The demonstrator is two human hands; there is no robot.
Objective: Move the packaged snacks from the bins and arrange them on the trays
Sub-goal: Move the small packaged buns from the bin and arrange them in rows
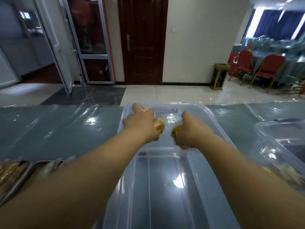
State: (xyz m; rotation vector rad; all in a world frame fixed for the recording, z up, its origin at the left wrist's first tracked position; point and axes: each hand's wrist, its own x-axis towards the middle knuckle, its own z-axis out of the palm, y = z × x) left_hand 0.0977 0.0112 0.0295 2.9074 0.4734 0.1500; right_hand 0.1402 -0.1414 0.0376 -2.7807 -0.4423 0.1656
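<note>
bin (156, 195) | left hand (140, 123) holds orange snack (159, 125) | right hand (194, 128) holds brown snack (176, 132)

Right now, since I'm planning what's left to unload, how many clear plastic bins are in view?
2. The centre bin lies straight ahead, left hand and right hand gripping snacks inside it; the right bin sits beside it, cut off by the frame. Others may lie outside view.

Trays (24, 173) left of bin (165, 179)
</note>
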